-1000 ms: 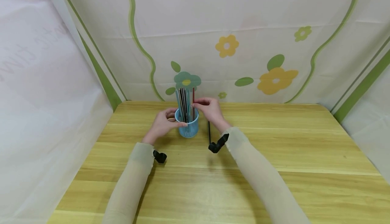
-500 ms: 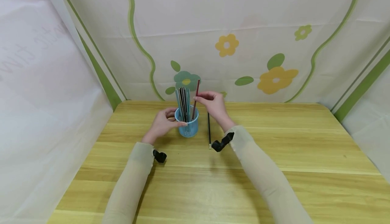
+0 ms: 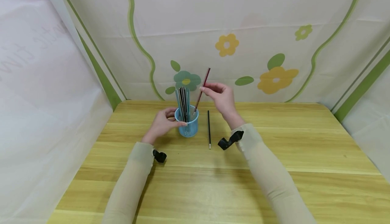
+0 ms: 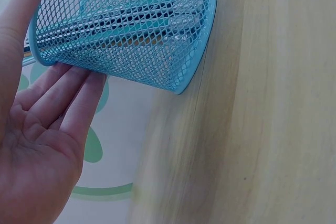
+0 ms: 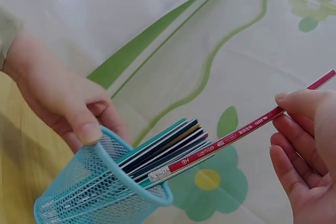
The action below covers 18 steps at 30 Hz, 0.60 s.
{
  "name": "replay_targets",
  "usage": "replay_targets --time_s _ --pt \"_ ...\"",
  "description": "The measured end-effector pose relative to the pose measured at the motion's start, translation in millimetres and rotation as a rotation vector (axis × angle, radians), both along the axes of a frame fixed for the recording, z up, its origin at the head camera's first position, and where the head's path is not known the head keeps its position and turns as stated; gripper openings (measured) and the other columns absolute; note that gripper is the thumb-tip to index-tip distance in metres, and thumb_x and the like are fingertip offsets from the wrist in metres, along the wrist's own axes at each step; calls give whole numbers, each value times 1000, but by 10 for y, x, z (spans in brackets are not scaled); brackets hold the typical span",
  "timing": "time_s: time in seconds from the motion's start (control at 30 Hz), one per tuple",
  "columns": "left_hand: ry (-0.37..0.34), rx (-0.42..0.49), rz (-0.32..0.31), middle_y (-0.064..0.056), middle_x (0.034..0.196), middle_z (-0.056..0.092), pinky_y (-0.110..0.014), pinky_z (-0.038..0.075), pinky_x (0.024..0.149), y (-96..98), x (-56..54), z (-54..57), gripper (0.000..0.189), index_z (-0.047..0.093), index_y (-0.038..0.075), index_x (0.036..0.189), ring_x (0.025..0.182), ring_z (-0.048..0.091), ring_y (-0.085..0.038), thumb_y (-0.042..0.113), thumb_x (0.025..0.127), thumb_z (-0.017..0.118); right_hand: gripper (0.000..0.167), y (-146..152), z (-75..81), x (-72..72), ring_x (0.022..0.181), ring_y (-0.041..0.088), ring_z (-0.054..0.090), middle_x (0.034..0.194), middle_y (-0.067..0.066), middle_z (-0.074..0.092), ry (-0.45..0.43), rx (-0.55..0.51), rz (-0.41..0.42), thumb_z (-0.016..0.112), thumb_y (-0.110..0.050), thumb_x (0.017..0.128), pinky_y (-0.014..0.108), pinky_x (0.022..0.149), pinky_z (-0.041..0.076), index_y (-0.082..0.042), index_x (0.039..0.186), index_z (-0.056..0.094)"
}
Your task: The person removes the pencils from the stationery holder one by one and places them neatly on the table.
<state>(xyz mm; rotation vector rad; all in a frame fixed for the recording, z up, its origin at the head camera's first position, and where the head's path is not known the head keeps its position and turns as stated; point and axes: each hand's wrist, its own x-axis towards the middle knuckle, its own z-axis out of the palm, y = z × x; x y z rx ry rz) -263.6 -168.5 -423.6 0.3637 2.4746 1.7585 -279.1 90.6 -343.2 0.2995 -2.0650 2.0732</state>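
A light-blue mesh pencil cup (image 3: 189, 129) stands on the table, holding a bundle of several pencils (image 3: 182, 103) that lean left. My left hand (image 3: 163, 122) grips the cup's rim and side, thumb in front and fingers behind. Between thumb and forefinger my right hand (image 3: 221, 98) pinches a red pencil (image 5: 228, 139) marked HB. It slants up to the right, its metal-ferruled end low at the cup's mouth. Just right of the cup a black pencil (image 3: 209, 129) lies on the table, its pale end toward me.
The wooden table (image 3: 195, 190) reaches back to a white curtain (image 3: 189, 47) printed with flowers and green lines. White cloth also hangs at the left and right. A black camera mount (image 3: 230, 141) sits on the right wrist.
My right hand has moved up and right, lifting the red pencil from upright in the cup to a slant with its lower end near the rim. The left hand stays put.
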Motion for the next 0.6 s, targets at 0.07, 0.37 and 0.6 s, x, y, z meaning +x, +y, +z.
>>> replay_targets --time_s 0.07,0.37,0.6 --pt "-2 2 -3 -10 129 66 -44 55 98 -3 3 -1 72 60 4 137 116 64 -28 28 77 93 29 31 31 13 94 27 70 102 6 75 15 -11 -6 85 -28 88 36 92 56 -7 107 78" --pt "3 8 -8 -9 127 67 -43 55 97 -19 11 -7 72 61 5 136 115 64 -27 29 76 94 30 204 116 80 87 22 72 101 9 75 17 -48 -24 85 -25 87 33 90 58 -5 108 78" --pt "10 6 -15 -7 126 67 -42 55 97 0 5 -13 70 61 6 136 115 64 -26 28 77 93 33 372 90 106 86 26 74 100 13 75 15 -98 -4 84 -19 88 35 81 61 3 110 75"
